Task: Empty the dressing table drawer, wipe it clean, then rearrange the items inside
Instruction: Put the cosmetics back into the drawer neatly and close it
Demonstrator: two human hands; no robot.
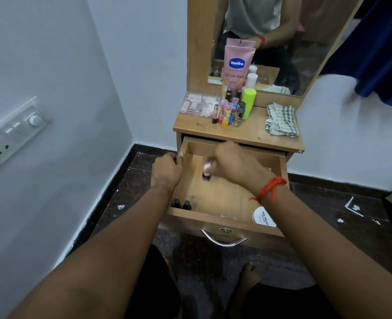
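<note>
Right hand (232, 162) was pinching a small, blurry bottle (206, 171) down in the open drawer (222, 194) while the left hand (167, 169) clutched the drawer's side wall; looked light, probably glass and slick, so I'd grab it around the body.

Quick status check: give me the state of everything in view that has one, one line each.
Drawer: pulled open, partly filled.
Left hand: gripping the drawer's left wall.
Right hand: inside the drawer, holding a small blurred bottle.
Two black-capped bottles: upright, front-left corner.
Nail polish remover bottle: lying down, front right.
Checked cloth: crumpled on the tabletop.
Vaseline tube: standing upright.
</note>
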